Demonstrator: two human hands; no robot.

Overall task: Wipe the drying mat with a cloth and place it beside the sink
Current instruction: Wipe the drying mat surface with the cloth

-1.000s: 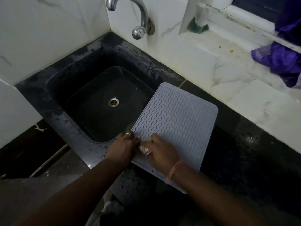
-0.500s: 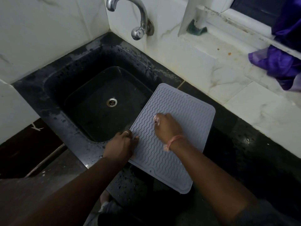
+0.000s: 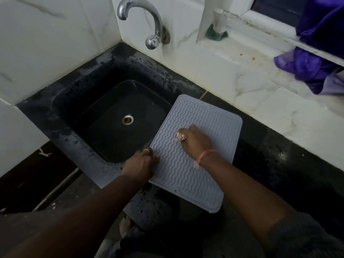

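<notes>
A grey drying mat with a wavy ribbed surface lies on the black counter, its left edge overhanging the black sink. My left hand pinches the mat's left edge, thumb on top. My right hand is curled round a small pale pink cloth and presses it on the middle of the mat. Most of the cloth is hidden inside my fist.
A chrome tap juts from the white tiled wall above the sink. The wet black counter stretches right of the mat. A purple fabric hangs at the window ledge, and a dark green lump sits on the white sill.
My right hand with the cloth has slid from the mat's near left edge up to its middle. The left hand has kept its hold on the left edge.
</notes>
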